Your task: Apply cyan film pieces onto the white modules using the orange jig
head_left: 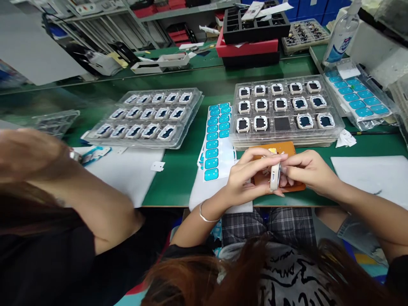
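Note:
My left hand (pixel 251 176) grips a white watch-like case (pixel 274 177) on edge between thumb and fingers. My right hand (pixel 307 170) meets it from the other side, thumb and fingertips pinched at its face; whether they hold a separate small part is hidden. Under both hands lies an orange block (pixel 288 147) on the bench. Behind it stands a clear tray (pixel 287 137) of similar white cases, with one pocket in the front row bare. To the left of my left hand, a sheet of blue stickers (pixel 225 146) rests on white foam.
A second clear tray (pixel 177 142) of cases stands left, near a co-worker's arm (pixel 102 204). Bagged blue stickers (pixel 360 100) and a pump bottle (pixel 341 38) are at right. Black and red boxes (pixel 247 47) are stacked behind. White foam (pixel 372 170) lies right.

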`<state>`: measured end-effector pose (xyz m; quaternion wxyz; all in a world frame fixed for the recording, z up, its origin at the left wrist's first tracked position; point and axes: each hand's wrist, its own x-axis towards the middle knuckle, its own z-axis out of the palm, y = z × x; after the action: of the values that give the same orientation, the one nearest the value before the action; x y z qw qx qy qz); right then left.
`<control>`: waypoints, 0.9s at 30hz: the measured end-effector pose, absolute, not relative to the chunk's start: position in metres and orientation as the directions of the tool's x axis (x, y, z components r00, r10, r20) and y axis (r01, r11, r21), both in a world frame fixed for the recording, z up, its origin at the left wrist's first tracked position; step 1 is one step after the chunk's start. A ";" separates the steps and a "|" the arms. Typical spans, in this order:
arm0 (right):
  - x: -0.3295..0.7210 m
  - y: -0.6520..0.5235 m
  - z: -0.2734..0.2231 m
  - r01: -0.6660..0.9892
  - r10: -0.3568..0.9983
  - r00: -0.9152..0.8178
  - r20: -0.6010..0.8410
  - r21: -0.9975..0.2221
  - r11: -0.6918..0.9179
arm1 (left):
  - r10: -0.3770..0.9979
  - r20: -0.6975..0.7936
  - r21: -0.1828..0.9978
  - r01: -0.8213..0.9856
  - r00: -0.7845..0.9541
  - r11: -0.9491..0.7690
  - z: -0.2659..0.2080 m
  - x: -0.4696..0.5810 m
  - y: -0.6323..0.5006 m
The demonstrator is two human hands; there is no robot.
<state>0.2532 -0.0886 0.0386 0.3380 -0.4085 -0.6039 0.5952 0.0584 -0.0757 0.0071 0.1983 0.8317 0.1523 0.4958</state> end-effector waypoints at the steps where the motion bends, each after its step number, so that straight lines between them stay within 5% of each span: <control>1: 0.253 -0.088 0.038 0.091 0.893 -0.442 -0.086 -0.995 -0.050 | 0.451 0.764 0.483 0.055 0.462 -0.874 0.007 0.058 -0.076; 27: 0.251 -0.090 0.037 0.156 0.911 -0.412 0.028 -0.983 0.101 | 0.436 0.786 0.453 0.073 0.439 -0.889 0.006 0.060 -0.075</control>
<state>0.2507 -0.0898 0.0369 0.3554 -0.4094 -0.6512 0.5310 0.0604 -0.0747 0.0065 0.1792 0.8290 0.1534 0.5070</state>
